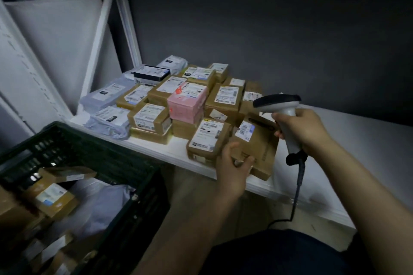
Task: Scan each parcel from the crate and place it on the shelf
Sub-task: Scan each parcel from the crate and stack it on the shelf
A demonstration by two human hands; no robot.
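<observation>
Parcel (262,146), brown cardboard, white label (245,130), left hand (232,168) holding corner

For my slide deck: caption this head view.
Left hand holds brown cardboard parcel on white shelf; right hand grips grey handheld scanner.
</observation>
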